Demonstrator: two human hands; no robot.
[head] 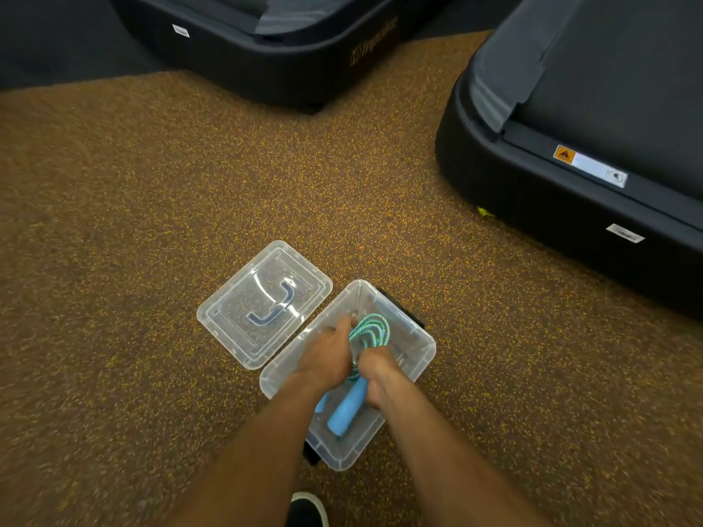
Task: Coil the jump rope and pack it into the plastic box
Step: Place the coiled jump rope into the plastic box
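Observation:
A clear plastic box (420, 346) sits open on the speckled floor at lower centre. Inside it lies the jump rope (374, 330), its teal cord coiled at the far end and its blue handles (348, 410) pointing toward me. My left hand (327, 357) is down in the box with fingers curled on the coil's left side. My right hand (378, 376) grips the rope where the cord meets the handles. The box floor under both hands is hidden.
The clear lid (264, 304) with a blue handle lies flat, touching the box's left side. Two black treadmill bases stand at the back (266, 58) and right (570, 154). My dark shoe (308, 509) is at the bottom edge. Open speckled floor spreads left.

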